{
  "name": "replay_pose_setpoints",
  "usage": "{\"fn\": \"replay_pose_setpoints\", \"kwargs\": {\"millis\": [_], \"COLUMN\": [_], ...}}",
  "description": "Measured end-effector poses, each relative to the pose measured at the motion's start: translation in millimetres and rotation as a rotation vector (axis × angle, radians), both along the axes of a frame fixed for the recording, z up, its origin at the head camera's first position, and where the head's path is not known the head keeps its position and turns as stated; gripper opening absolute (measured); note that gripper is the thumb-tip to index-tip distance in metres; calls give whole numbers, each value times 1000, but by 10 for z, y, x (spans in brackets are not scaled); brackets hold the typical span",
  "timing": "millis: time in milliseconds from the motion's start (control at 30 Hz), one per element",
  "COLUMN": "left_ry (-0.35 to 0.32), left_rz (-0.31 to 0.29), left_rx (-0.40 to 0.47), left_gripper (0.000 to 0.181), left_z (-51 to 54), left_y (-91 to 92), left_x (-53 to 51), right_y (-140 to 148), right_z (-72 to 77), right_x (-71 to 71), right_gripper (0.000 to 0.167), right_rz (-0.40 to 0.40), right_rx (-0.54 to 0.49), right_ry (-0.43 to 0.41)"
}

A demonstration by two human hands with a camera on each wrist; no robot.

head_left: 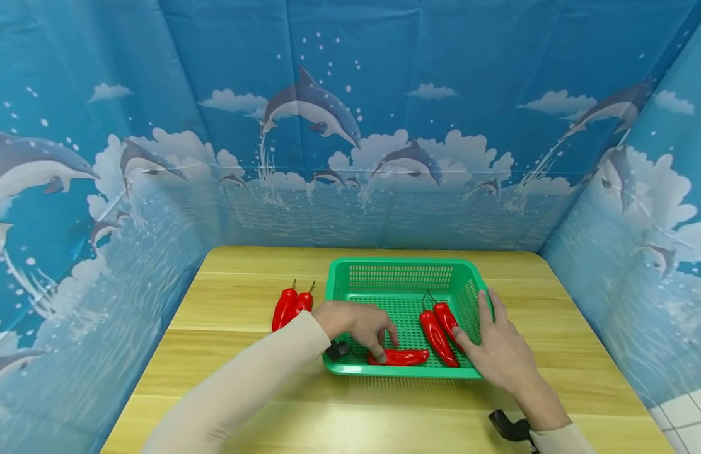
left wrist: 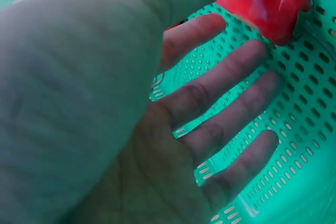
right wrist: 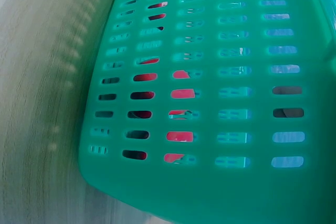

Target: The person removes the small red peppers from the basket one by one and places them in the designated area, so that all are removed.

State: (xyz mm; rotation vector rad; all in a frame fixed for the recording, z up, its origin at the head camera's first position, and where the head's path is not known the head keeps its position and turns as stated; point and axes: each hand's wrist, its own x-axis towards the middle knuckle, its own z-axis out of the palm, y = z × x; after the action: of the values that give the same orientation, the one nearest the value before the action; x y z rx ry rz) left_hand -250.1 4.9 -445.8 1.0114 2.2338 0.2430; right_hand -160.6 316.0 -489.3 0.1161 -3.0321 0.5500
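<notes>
The loosely spread, ungripping left hand (head_left: 359, 320) overlapped a red pepper (head_left: 407, 358) while the outspread right hand (head_left: 505, 350) likely steadied the basket (head_left: 407, 372).

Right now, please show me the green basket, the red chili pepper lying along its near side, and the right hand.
Green basket (head_left: 404, 372), head view, near rim.
Red chili pepper (head_left: 407, 357), head view, body.
Right hand (head_left: 502, 350), head view, back.

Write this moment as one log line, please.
left hand: at long red pepper inside green plastic basket | right hand: on basket's right rim
</notes>
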Motion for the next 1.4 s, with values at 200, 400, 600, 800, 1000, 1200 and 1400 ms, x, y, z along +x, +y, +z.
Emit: {"fn": "replay_pose_setpoints", "kwargs": {"millis": [200, 400, 600, 800, 1000, 1200, 1400], "left_ry": [-1, 12, 19, 18, 9, -5, 22], "left_rz": [-5, -6, -20, -33, -27, -36, -49], "left_rx": [9, 13, 30, 60, 81, 68, 54], "left_gripper": [38, 36, 33, 30, 31, 32, 31], "left_z": [-27, -45, -67, -104, -112, -95, -100], "left_y": [8, 23, 14, -2, 3, 18, 31], "left_x": [-5, 3, -7, -35, -45, -1, 0], "right_y": [-5, -13, -26, -44, -45, -41, -40], "right_z": [7, 28, 28, 31, 41, 42, 45], "right_x": [7, 14, 5, 11, 14, 29, 46], "right_gripper": [110, 109, 109, 108, 107, 107, 108], "right_rz": [-5, -3, -3, -1, -2, -5, -10], "right_rx": [-4, -5, -4, -2, -5, -6, -7], "right_ry": [4, 10, 6, 12, 23, 12, 11]}}
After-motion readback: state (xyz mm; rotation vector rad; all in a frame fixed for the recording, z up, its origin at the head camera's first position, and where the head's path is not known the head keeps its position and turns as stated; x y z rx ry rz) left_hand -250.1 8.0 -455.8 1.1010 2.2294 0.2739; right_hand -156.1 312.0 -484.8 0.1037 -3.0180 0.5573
